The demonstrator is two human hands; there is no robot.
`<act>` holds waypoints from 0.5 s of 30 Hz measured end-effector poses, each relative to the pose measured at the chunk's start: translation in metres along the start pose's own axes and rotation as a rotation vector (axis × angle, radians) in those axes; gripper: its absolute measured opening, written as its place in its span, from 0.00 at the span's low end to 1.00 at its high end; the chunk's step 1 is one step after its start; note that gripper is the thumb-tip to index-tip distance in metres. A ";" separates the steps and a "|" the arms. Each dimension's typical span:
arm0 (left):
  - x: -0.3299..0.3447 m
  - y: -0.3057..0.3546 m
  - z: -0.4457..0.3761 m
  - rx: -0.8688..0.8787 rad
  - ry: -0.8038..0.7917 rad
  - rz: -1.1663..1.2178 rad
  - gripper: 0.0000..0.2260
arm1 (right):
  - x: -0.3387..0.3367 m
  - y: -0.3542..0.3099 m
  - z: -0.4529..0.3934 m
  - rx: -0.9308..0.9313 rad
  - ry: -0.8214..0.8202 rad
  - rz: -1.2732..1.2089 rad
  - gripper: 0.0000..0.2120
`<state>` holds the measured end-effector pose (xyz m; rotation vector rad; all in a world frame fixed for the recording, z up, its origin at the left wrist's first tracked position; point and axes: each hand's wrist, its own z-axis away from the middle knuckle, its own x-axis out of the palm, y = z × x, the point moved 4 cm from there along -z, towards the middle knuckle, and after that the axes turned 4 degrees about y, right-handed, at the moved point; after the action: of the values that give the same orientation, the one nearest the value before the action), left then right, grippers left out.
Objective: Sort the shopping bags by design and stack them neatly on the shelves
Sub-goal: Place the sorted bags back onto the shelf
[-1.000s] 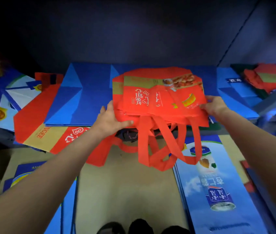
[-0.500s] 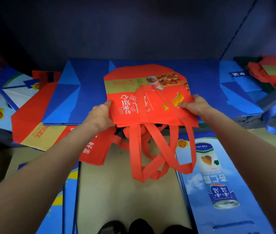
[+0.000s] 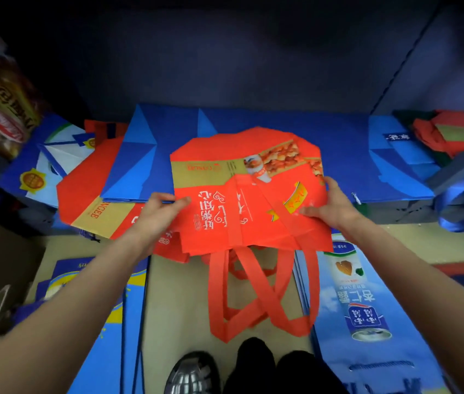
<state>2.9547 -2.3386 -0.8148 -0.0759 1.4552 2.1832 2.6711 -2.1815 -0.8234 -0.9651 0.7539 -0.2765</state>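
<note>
On a dark shelf (image 3: 412, 211) lined with flat blue bags (image 3: 253, 120), a stack of red bags (image 3: 248, 200) lies flat, handles (image 3: 256, 297) hanging toward the person. The left hand (image 3: 158, 214) and right hand (image 3: 330, 204) grip its side edges, arms extended.

Between the fingers (image 3: 181, 201), the bag (image 3: 242, 194) is red-orange with a gold band, white script and a nut photo.
</note>
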 end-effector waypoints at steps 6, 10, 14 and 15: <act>0.012 -0.013 0.010 -0.043 -0.018 0.115 0.31 | 0.001 0.023 0.038 0.016 -0.088 0.059 0.42; 0.016 -0.010 0.008 -0.050 0.100 0.232 0.25 | 0.000 0.015 0.025 0.022 0.074 -0.025 0.41; 0.016 0.006 0.018 0.087 0.133 0.273 0.24 | -0.007 0.007 0.030 -0.139 0.157 0.012 0.33; 0.016 0.015 0.025 0.173 0.148 0.264 0.26 | -0.012 0.006 0.033 -0.166 0.189 -0.035 0.33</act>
<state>2.9401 -2.3151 -0.7971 0.0163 1.8223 2.2861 2.6842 -2.1508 -0.8113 -1.1208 0.9442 -0.3433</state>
